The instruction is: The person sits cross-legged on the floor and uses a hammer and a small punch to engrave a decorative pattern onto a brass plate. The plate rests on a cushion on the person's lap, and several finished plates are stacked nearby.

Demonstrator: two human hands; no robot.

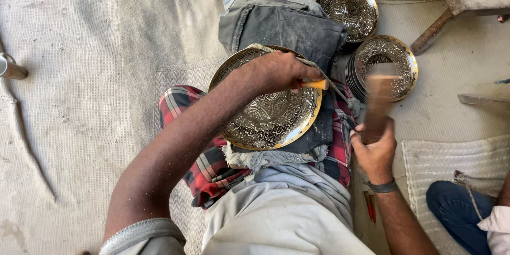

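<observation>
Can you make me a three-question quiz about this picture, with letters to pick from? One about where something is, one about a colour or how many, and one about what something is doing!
1. Where does the engraved plate rest?
A. on the person's lap
B. on a wooden stool
C. inside a box

2. What colour is the small tool in the left hand?
A. blue
B. orange-yellow
C. white

3. What is the right hand doing with the wooden mallet?
A. gripping it, raised
B. leaving it on the floor
C. handing it away

Answers: 1 A, the plate lies on folded cloth over the legs. 2 B, its handle shows orange-yellow beside the fingers. 3 A, the fist is closed on the handle and the head is blurred above.
</observation>
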